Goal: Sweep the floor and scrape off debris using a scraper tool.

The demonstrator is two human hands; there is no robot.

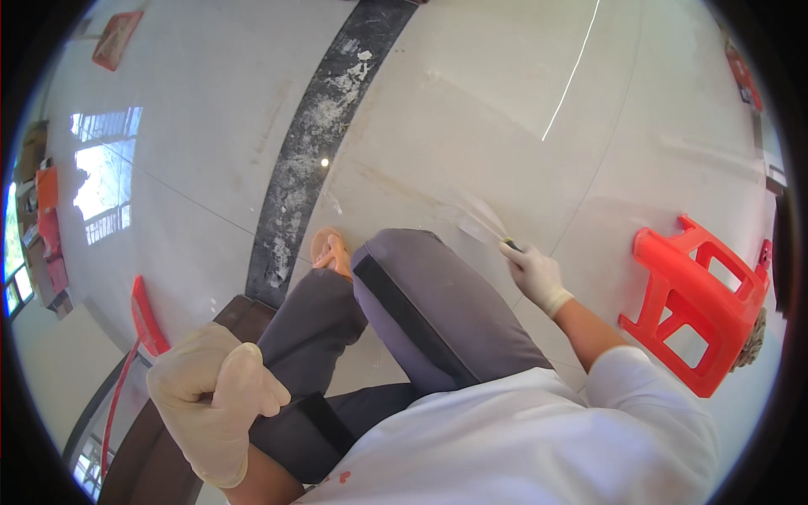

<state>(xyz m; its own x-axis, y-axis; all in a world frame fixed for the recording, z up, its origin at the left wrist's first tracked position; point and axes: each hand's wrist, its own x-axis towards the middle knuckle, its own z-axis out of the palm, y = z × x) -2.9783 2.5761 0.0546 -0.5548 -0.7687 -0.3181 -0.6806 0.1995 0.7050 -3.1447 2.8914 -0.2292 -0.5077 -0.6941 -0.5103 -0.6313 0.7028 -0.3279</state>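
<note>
My left hand, in a pale thin glove, is raised at the lower left with its fingers curled and thumb folded over them; nothing shows in it. Off to the right, beside my bent knee, my gloved right hand is closed round the dark handle of a flat-headed scraper-like tool. Its pale fan-shaped head points away to the upper left, close over the light tiled floor, and is smeared by motion. A dark floor strip with white patches runs away from my sandalled foot.
A red plastic stool stands at the right. To the left lies a red dustpan-like piece with a long red handle. Another red dustpan-like thing is at the far left. A dark brown wooden piece stands by my left side.
</note>
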